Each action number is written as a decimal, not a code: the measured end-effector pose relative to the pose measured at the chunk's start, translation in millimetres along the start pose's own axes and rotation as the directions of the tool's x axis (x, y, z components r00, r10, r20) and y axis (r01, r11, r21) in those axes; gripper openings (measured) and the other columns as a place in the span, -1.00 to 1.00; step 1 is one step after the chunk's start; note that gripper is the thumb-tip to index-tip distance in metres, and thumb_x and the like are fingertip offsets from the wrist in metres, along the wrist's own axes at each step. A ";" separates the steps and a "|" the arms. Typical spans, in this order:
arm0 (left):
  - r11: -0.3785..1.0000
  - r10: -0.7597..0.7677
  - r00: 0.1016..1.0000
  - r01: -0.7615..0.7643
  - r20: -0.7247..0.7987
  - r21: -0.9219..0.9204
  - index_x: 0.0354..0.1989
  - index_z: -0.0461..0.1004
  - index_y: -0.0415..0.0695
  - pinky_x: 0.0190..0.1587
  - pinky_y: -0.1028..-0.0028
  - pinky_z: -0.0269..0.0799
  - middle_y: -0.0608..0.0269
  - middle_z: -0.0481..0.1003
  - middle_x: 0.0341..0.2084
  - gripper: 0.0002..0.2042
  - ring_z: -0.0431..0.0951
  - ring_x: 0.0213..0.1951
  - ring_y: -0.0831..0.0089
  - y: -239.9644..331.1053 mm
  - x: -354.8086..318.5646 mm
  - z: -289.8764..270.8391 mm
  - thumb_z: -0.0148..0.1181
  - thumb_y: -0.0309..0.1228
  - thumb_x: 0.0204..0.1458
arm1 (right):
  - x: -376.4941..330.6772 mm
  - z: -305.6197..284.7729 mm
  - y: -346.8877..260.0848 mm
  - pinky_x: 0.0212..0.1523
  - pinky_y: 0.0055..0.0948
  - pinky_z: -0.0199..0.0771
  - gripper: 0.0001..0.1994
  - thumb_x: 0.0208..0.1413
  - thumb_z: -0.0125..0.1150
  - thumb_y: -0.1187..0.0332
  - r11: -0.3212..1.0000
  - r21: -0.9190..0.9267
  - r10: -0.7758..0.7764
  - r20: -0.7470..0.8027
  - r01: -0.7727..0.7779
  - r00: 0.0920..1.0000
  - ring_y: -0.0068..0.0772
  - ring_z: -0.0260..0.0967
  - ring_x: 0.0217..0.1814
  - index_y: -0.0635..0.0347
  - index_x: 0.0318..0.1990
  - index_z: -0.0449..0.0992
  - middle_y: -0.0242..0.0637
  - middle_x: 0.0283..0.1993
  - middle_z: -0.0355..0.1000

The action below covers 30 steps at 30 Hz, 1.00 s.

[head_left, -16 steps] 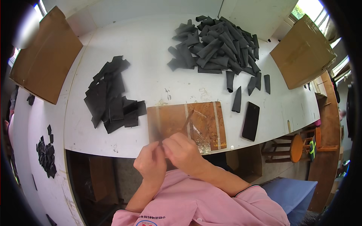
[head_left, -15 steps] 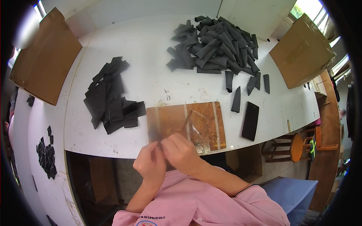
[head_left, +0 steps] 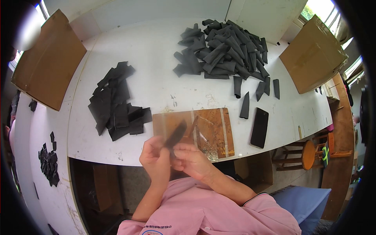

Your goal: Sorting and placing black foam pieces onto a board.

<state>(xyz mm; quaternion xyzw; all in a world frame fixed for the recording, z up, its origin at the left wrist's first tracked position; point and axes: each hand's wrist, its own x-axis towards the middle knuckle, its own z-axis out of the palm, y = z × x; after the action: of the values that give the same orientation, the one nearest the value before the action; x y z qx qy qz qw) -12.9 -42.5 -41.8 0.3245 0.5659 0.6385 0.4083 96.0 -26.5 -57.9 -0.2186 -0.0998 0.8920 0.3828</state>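
Note:
A narrow black piece of fabric-like material (head_left: 176, 133), blurred by motion, stands up tilted between my hands. My left hand (head_left: 153, 157) pinches its lower end between thumb and fingers. Close against it, my right hand (head_left: 192, 159) also has its fingers closed on the bottom of the piece, partly hidden behind the fingers. Both hands are over the near edge of a brown wooden board (head_left: 168, 119) marked with pale strips. A thin reddish-brown stick (head_left: 193, 126) lies on this board, just beyond my right hand.
Flat black pieces (head_left: 111, 103) are stacked at the left. Many rolled dark-grey tubes (head_left: 223, 51) form a heap at the far right, with several loose ones nearer. A black phone (head_left: 259, 127) lies right of the board. Cardboard boxes (head_left: 51, 58) (head_left: 313, 55) flank the white table (head_left: 152, 47).
The black piece, mostly hidden between my fingers before, now sticks up and away from me. My right hand has turned and its fingers have shifted lower along the piece.

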 end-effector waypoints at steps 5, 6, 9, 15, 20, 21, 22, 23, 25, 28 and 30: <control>0.996 -0.044 0.986 0.056 0.161 -0.074 -0.23 0.34 -0.28 -0.51 0.72 0.28 0.28 0.43 -0.42 -0.70 0.38 -0.51 0.67 -4.1 2.1 -8.9 -0.07 -0.74 -0.21 | 1.2 -4.5 -9.6 -0.54 -0.72 0.12 -0.87 0.06 0.02 0.39 0.889 -0.440 -0.151 -0.021 0.126 0.988 -0.71 0.09 -0.57 0.17 -0.50 0.31 -0.51 -0.57 0.20; 0.996 -0.041 0.988 0.052 0.149 -0.070 -0.23 0.34 -0.28 -0.51 0.72 0.28 0.28 0.43 -0.42 -0.70 0.38 -0.51 0.67 1.5 3.0 -13.3 -0.07 -0.74 -0.21 | 1.6 -6.0 -10.7 -0.53 -0.73 0.12 -0.87 0.06 0.02 0.39 0.885 -0.445 -0.181 -0.065 0.134 0.981 -0.71 0.09 -0.57 0.17 -0.49 0.31 -0.51 -0.58 0.19; 0.938 -0.172 0.790 0.313 0.588 -0.146 -0.10 0.25 -0.25 -0.58 0.78 0.17 0.27 0.41 -0.37 -0.60 0.36 -0.44 0.70 7.8 4.2 -27.3 -0.04 -0.74 -0.22 | -10.2 -4.0 -12.3 -0.43 -0.71 0.15 -0.86 0.04 0.03 0.43 0.869 -0.462 -0.211 -0.015 0.180 0.977 -0.70 0.12 -0.46 0.21 -0.53 0.29 -0.50 -0.51 0.17; 0.608 -0.095 0.512 0.709 0.854 -0.358 0.01 0.13 -0.30 -0.58 0.79 0.12 0.25 0.40 -0.35 -0.47 0.34 -0.38 0.70 33.3 -4.6 -19.9 0.05 -0.68 -0.25 | -19.5 2.9 -18.9 -0.13 -0.55 0.20 -0.92 -0.04 0.09 0.51 0.725 -0.459 -0.416 0.303 0.514 0.857 -0.50 0.21 -0.20 0.24 -0.51 0.34 -0.36 -0.35 0.21; 0.971 0.011 0.946 0.066 0.323 -0.228 -0.04 0.19 -0.34 -0.69 0.74 0.13 0.15 0.42 -0.49 -0.63 0.25 -0.72 0.71 30.1 -18.6 7.2 0.04 -0.66 -0.08 | -15.9 3.7 -39.2 -0.26 -0.50 0.30 -0.92 -0.06 0.10 0.53 0.367 -0.602 -0.516 0.502 0.709 0.694 -0.43 0.30 -0.27 0.27 -0.50 0.32 -0.23 -0.27 0.32; 0.994 0.108 0.956 -0.107 0.272 -0.018 -0.11 0.28 -0.32 -0.63 0.74 0.21 0.19 0.41 -0.49 -0.74 0.29 -0.69 0.69 29.3 -21.3 11.9 0.01 -0.61 -0.02 | -16.2 7.4 -39.4 -0.30 -0.53 0.31 -0.93 -0.05 0.09 0.53 0.249 -0.677 -0.560 0.483 0.693 0.673 -0.43 0.30 -0.32 0.27 -0.48 0.32 -0.23 -0.30 0.33; 0.994 0.110 0.954 -0.108 0.279 -0.020 -0.11 0.28 -0.32 -0.63 0.74 0.21 0.19 0.41 -0.49 -0.74 0.29 -0.69 0.69 27.1 -22.6 15.6 0.01 -0.61 -0.02 | -16.8 11.3 -39.7 -0.34 -0.55 0.32 -0.94 -0.05 0.08 0.53 0.128 -0.742 -0.603 0.469 0.658 0.646 -0.44 0.30 -0.36 0.27 -0.47 0.32 -0.23 -0.33 0.34; 0.983 0.176 0.951 -0.185 0.255 0.015 -0.15 0.30 -0.32 -0.62 0.75 0.22 0.21 0.41 -0.49 -0.78 0.29 -0.68 0.69 24.1 -23.1 19.0 0.01 -0.61 -0.01 | -18.6 14.5 -39.4 -0.41 -0.56 0.31 -0.93 -0.04 0.09 0.51 0.066 -0.755 -0.636 0.472 0.653 0.610 -0.46 0.29 -0.42 0.26 -0.44 0.32 -0.22 -0.34 0.34; 0.964 0.246 0.940 -0.263 0.237 0.045 -0.19 0.32 -0.31 -0.62 0.75 0.23 0.22 0.40 -0.50 -0.82 0.29 -0.68 0.69 21.3 -24.6 25.2 0.01 -0.60 0.00 | -22.9 19.2 -40.3 -0.42 -0.56 0.31 -0.93 -0.04 0.09 0.50 0.011 -0.765 -0.649 0.485 0.644 0.587 -0.45 0.29 -0.42 0.26 -0.44 0.33 -0.22 -0.33 0.34; 0.953 0.297 0.938 -0.280 0.177 -0.112 -0.25 0.31 -0.30 -0.61 0.75 0.22 0.24 0.39 -0.53 -0.87 0.28 -0.68 0.70 21.8 -25.6 30.6 -0.01 -0.58 0.02 | -32.3 34.3 -43.3 -0.46 -0.55 0.29 -0.92 -0.04 0.11 0.49 -0.074 -0.788 -0.659 0.499 0.611 0.563 -0.43 0.26 -0.44 0.25 -0.43 0.33 -0.22 -0.37 0.31; 0.971 0.146 0.965 -0.098 0.219 -0.216 -0.28 0.27 -0.29 -0.69 0.72 0.18 0.20 0.39 -0.48 -0.90 0.25 -0.73 0.70 27.4 -27.3 28.7 -0.03 -0.57 0.03 | -35.8 39.8 -46.2 -0.46 -0.59 0.26 -0.90 -0.04 0.11 0.46 -0.085 -0.828 -0.660 0.464 0.555 0.591 -0.44 0.23 -0.47 0.26 -0.43 0.33 -0.25 -0.43 0.26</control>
<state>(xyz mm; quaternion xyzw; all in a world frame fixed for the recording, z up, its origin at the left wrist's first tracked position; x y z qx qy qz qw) 20.5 -54.4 -9.2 0.3884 0.4245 0.6745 0.4626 128.9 -21.2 4.5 -0.3660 -0.6685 0.3619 0.5368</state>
